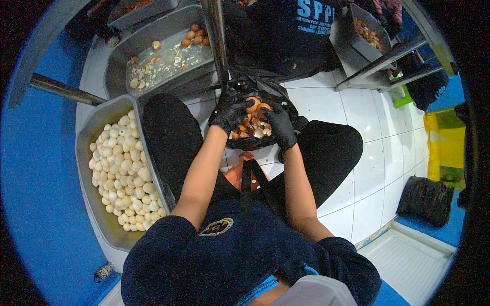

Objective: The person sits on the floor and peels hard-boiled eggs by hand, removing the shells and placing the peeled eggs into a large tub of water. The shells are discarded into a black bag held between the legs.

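Both my hands wear black gloves over a black plastic bag [249,144] on the floor between my legs. My left hand [231,116] grips a brown egg [253,104] with its thumb across the top. In my right hand [280,121] is a second brown egg [262,109], close beside the first. Below the eggs, broken brown and white eggshells [258,132] fill the mouth of the bag. Peeled eggs [122,164] lie heaped in a grey metal tub [86,149] at my left.
A second metal tub [115,69] at the upper left holds brown eggs [196,36], shell bits and liquid. Metal table legs [217,46] rise ahead. A co-worker in a dark shirt [275,34] sits across from me. Another tub of shells [367,34] stands upper right.
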Demonstrator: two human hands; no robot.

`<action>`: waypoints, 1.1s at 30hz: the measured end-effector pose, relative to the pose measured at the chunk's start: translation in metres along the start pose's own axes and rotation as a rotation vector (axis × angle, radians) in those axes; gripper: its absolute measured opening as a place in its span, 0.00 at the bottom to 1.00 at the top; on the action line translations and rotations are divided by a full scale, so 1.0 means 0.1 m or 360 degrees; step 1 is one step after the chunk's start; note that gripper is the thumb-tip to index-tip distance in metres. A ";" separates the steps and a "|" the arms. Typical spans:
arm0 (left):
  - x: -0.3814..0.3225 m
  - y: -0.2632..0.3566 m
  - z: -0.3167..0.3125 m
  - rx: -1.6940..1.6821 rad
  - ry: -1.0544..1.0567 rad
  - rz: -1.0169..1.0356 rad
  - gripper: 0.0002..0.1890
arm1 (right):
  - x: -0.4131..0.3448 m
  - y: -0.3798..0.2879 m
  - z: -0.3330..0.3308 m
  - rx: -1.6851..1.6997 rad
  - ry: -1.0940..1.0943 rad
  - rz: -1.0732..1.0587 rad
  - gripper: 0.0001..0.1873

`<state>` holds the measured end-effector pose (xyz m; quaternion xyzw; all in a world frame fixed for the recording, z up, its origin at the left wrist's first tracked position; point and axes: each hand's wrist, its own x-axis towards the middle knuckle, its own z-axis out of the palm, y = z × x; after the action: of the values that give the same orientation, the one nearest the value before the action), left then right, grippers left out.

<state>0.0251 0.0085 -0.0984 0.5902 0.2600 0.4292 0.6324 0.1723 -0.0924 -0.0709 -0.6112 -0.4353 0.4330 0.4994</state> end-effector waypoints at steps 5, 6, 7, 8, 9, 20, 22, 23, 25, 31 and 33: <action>-0.02 0.01 -0.03 0.0471 -0.0145 0.0071 0.25 | -0.04 0.08 0.15 0.0215 0.0069 0.0041 0.17; -0.05 0.00 -0.03 0.0625 -0.0146 0.0176 0.23 | -0.03 0.10 0.16 0.0060 0.0073 -0.0065 0.17; -0.05 -0.02 -0.03 0.0713 -0.0124 0.0232 0.22 | -0.02 0.12 0.15 -0.0117 0.0086 -0.0178 0.17; -0.05 -0.05 -0.03 0.0557 -0.0087 0.0155 0.22 | -0.03 0.14 0.14 -0.0155 0.0043 -0.0212 0.18; -0.02 -0.07 -0.03 0.0334 -0.0028 0.0032 0.22 | -0.02 0.17 0.12 -0.0218 0.0012 -0.0253 0.18; -0.09 0.48 -0.01 0.0934 -0.0064 -0.0049 0.20 | -0.04 -0.10 0.04 -0.0163 0.0013 0.0011 0.20; -0.07 0.54 0.01 0.1185 -0.0171 0.0139 0.22 | -0.04 -0.16 0.03 -0.0062 0.0109 0.0036 0.19; -0.06 0.54 0.01 0.1212 -0.0220 0.0209 0.24 | -0.04 -0.17 0.02 -0.0034 0.0164 0.0078 0.19; -0.08 0.47 0.05 0.0955 -0.0326 0.0129 0.29 | -0.03 -0.19 0.03 -0.0005 0.0242 0.0064 0.18; -0.13 0.19 0.02 0.0699 -0.0234 0.0064 0.25 | -0.13 -0.19 0.12 -0.0438 0.0373 -0.0188 0.19; -0.11 0.15 -0.01 0.0742 -0.0248 0.0130 0.25 | -0.17 -0.22 0.08 -0.0393 0.0315 -0.0213 0.18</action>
<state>0.0148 -0.0015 -0.0858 0.7615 0.2781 0.3360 0.4795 0.1579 -0.1041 -0.0484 -0.6773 -0.4736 0.2797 0.4886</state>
